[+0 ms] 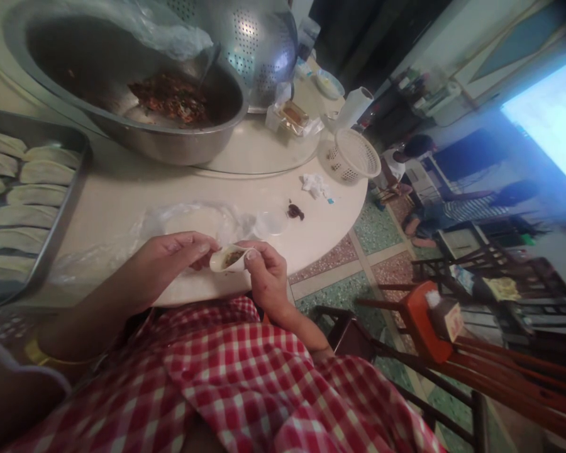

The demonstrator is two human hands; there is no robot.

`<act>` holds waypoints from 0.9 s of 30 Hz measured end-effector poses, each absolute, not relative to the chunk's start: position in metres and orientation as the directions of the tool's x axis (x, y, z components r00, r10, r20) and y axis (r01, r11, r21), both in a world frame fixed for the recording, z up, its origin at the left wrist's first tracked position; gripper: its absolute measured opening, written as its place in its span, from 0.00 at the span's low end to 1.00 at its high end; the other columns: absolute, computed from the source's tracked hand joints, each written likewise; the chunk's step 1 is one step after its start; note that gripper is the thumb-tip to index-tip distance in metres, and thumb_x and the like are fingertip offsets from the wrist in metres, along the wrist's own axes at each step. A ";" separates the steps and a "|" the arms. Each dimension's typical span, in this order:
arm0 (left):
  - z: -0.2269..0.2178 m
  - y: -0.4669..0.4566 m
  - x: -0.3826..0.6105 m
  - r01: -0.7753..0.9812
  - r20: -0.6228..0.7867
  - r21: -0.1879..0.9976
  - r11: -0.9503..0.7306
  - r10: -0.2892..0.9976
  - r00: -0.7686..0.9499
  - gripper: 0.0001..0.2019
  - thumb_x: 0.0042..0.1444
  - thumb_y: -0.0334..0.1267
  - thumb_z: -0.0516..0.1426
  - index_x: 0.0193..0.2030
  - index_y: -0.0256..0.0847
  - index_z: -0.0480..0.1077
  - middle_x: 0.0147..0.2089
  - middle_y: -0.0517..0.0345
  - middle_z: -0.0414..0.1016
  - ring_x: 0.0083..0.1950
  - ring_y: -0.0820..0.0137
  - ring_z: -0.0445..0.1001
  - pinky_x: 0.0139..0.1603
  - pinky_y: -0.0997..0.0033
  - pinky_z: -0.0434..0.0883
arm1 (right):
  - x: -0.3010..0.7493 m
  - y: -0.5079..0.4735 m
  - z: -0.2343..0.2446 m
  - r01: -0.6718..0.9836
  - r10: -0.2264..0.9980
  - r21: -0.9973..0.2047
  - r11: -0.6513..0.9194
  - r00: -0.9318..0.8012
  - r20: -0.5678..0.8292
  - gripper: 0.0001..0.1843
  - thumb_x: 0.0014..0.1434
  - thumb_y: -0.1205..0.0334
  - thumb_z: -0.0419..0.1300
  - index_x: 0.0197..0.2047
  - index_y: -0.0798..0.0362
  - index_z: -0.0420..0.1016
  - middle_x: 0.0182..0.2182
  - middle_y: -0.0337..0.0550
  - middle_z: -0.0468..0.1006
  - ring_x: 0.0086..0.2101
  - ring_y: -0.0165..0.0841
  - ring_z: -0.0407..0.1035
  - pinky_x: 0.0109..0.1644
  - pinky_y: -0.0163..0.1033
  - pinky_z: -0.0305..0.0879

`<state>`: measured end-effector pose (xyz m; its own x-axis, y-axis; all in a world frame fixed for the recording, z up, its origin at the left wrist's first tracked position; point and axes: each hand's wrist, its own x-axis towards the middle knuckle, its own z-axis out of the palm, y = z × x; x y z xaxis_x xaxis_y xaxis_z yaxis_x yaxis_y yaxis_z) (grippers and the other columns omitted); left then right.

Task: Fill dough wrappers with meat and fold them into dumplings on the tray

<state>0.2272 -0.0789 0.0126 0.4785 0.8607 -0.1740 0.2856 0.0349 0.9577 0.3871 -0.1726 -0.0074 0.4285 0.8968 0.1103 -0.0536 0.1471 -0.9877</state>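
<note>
A half-folded dumpling [228, 259] with dark filling showing in its open top is held above the table's near edge. My right hand [268, 277] pinches its right end, thumb on the wrapper. At the left end, the closed fingers of my left hand [179, 255] grip the wrapper's edge. Behind my hands lies crumpled clear plastic [188, 217] over pale round wrappers. A large metal basin [170, 145] holds chopped filling [170, 99] with a utensil standing in it. To the left, folded dumplings [40, 195] lie in rows on a metal tray [70, 220].
A metal colander [268, 44] leans behind the basin. A white plastic basket [353, 154], crumpled tissue [315, 185] and a small dark scrap [295, 211] are on the table's right side. Wooden chairs [419, 327] stand at right; two people [476, 207] are farther back.
</note>
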 end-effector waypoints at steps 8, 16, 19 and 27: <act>0.014 -0.087 0.228 0.294 0.139 0.901 -0.319 0.854 0.501 0.12 0.57 0.50 0.59 0.34 0.47 0.79 0.35 0.61 0.84 0.35 0.68 0.79 0.40 0.71 0.75 | 0.386 -0.170 -0.008 -0.053 0.900 -0.992 0.113 0.428 0.079 0.20 0.60 0.40 0.65 0.38 0.49 0.81 0.35 0.41 0.83 0.36 0.34 0.75 0.44 0.43 0.73; 0.014 -0.088 0.225 0.221 0.462 0.719 -0.659 0.691 0.556 0.05 0.63 0.38 0.59 0.38 0.48 0.78 0.39 0.63 0.84 0.38 0.69 0.81 0.43 0.71 0.77 | 0.383 -0.157 -0.016 -0.024 0.877 -0.983 0.184 0.455 0.153 0.17 0.61 0.43 0.65 0.41 0.47 0.82 0.36 0.40 0.83 0.36 0.32 0.75 0.44 0.41 0.74; 0.020 -0.083 0.226 0.168 0.457 0.738 -0.654 0.666 0.590 0.05 0.62 0.38 0.59 0.38 0.49 0.78 0.38 0.62 0.83 0.38 0.68 0.81 0.43 0.69 0.78 | 0.382 -0.157 -0.014 0.075 0.860 -0.965 0.251 0.441 0.258 0.15 0.64 0.45 0.63 0.39 0.47 0.81 0.37 0.41 0.83 0.39 0.33 0.76 0.47 0.42 0.75; 0.031 -0.081 0.227 0.235 0.346 0.771 -0.591 0.700 0.625 0.05 0.63 0.41 0.58 0.37 0.46 0.75 0.37 0.64 0.82 0.37 0.69 0.79 0.44 0.69 0.77 | 0.379 -0.161 -0.005 0.261 0.798 -0.874 0.409 0.363 0.482 0.11 0.69 0.51 0.59 0.41 0.45 0.80 0.37 0.41 0.82 0.41 0.34 0.77 0.49 0.43 0.76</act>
<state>0.2270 -0.0815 0.0307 0.6252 0.6997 0.3457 0.2352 -0.5914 0.7713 0.3793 -0.1613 -0.0051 0.3627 0.7975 0.4821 0.2615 0.4094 -0.8741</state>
